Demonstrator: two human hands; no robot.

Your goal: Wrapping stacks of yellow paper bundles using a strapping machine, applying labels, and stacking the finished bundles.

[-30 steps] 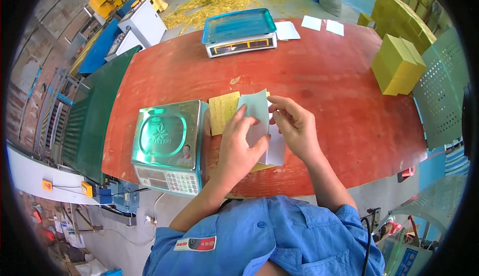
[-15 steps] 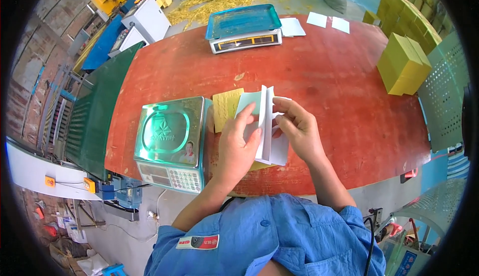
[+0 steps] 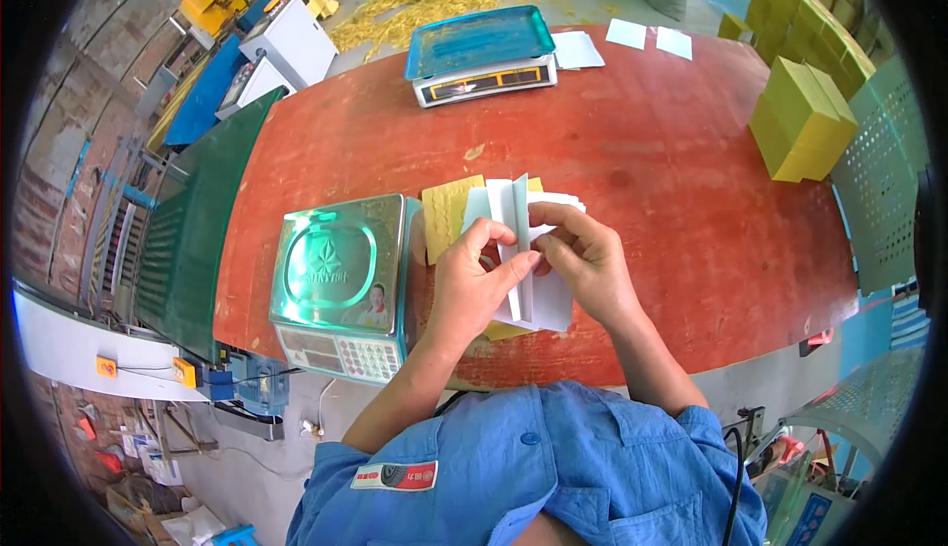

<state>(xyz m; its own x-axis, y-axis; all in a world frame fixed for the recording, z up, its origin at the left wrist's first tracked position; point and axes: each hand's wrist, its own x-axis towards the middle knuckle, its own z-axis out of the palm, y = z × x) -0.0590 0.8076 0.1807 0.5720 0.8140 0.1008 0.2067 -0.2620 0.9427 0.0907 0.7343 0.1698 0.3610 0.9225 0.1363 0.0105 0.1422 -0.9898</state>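
Note:
A narrow folded white paper (image 3: pixel 510 212) stands between my hands, its creased edges rising upright. My left hand (image 3: pixel 476 277) grips it from the left, thumb and fingers bent around the near part. From the right, my right hand (image 3: pixel 590 262) pinches its edge, and the two thumbs nearly meet at the fold. Several loose white sheets (image 3: pixel 549 311) lie beneath on yellow textured sheets (image 3: pixel 450 212). Fingers partly hide the paper's middle.
Close on the left sits a steel-topped scale (image 3: pixel 336 270). Another scale with a blue tray (image 3: pixel 481 44) stands at the far side of the red table (image 3: pixel 671 161). Yellow blocks (image 3: pixel 802 121) are at the right edge, and white sheets (image 3: pixel 674 43) lie at the back.
My left thumb and fingers have closed in on the folded paper, and my right fingers have moved left onto its edge. The upright fold looks narrower and has shifted slightly left.

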